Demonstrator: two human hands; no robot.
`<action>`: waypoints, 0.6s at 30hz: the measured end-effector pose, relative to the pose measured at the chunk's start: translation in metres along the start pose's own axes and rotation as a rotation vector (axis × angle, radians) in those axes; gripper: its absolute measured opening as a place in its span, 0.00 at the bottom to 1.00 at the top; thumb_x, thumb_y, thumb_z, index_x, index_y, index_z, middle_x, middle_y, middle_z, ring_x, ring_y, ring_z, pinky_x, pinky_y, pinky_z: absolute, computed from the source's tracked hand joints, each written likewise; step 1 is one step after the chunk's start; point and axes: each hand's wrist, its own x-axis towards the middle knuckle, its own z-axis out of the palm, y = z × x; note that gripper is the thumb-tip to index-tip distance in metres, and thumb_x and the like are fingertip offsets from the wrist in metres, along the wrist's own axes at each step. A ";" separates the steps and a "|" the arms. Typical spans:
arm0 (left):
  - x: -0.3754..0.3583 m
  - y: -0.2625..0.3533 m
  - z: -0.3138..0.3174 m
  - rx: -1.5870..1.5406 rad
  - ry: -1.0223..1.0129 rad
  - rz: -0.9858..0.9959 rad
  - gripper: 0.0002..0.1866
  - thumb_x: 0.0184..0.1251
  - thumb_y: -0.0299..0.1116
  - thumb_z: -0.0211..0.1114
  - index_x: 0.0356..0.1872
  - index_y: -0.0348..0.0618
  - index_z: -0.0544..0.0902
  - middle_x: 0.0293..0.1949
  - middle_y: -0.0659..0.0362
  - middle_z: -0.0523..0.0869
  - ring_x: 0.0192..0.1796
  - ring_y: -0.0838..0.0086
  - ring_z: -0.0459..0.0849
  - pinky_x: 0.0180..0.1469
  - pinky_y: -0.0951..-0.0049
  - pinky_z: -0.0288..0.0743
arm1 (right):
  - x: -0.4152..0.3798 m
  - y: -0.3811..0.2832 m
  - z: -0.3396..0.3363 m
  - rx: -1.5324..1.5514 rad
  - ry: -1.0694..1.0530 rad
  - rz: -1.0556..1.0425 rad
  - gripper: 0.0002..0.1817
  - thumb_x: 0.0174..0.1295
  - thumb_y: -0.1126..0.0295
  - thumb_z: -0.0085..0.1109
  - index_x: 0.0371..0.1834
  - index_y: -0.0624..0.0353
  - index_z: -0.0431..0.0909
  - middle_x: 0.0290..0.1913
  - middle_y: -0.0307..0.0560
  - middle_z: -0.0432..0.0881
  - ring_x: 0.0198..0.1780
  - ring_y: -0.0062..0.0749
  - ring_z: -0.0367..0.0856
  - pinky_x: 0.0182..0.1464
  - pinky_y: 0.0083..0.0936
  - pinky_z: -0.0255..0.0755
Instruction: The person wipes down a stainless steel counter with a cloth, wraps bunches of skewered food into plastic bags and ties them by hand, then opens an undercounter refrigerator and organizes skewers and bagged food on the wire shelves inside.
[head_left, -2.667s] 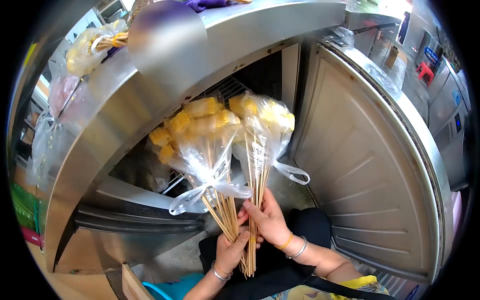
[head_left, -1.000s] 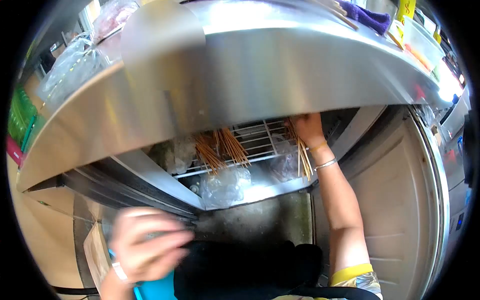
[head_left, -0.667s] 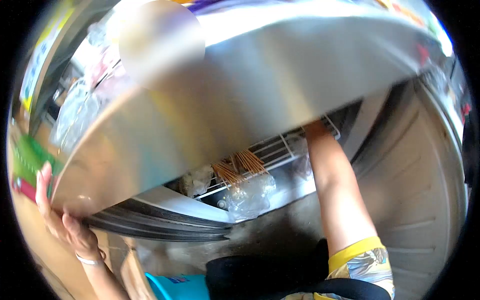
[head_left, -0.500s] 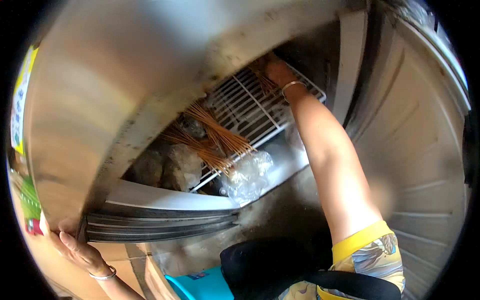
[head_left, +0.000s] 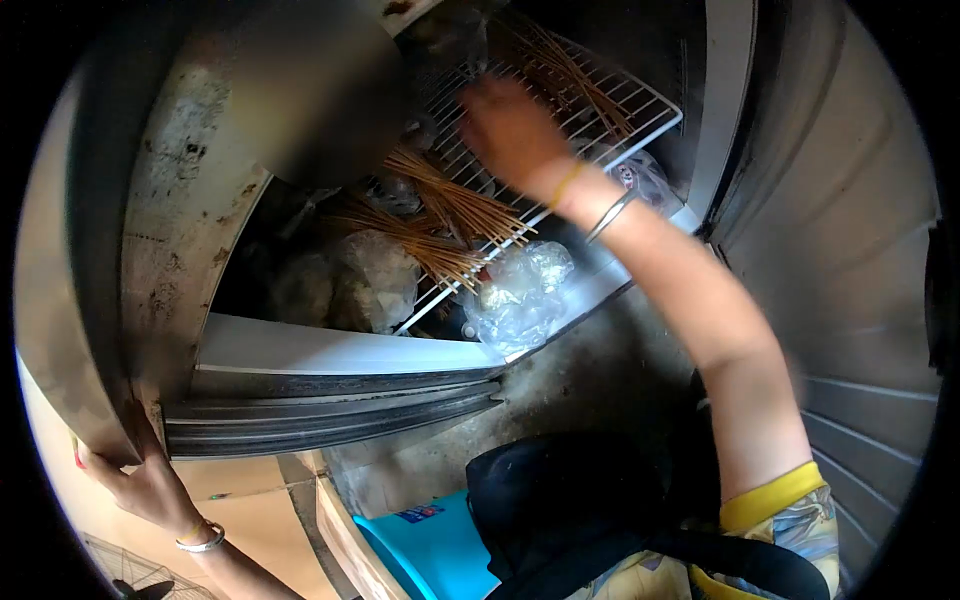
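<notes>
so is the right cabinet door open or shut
Open: the right cabinet door is swung aside, baring the wire rack and skewers inside.

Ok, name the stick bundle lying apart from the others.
The upper-right bundle on the wire rack, beyond the right hand; the others lie together at lower left.

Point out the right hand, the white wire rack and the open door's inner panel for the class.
Right hand (head_left: 515,135): head view, on the back of the hand.
White wire rack (head_left: 645,140): head view, on its front rail.
Inner panel (head_left: 830,240): head view, on its grey surface.
</notes>
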 end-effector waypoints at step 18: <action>-0.003 0.010 0.004 -0.034 0.123 0.034 0.23 0.54 0.37 0.69 0.47 0.35 0.72 0.43 0.51 0.76 0.42 0.66 0.74 0.46 0.70 0.69 | 0.001 -0.067 0.034 0.076 -0.303 0.248 0.17 0.53 0.77 0.47 0.48 0.64 0.70 0.37 0.62 0.79 0.39 0.53 0.79 0.41 0.42 0.74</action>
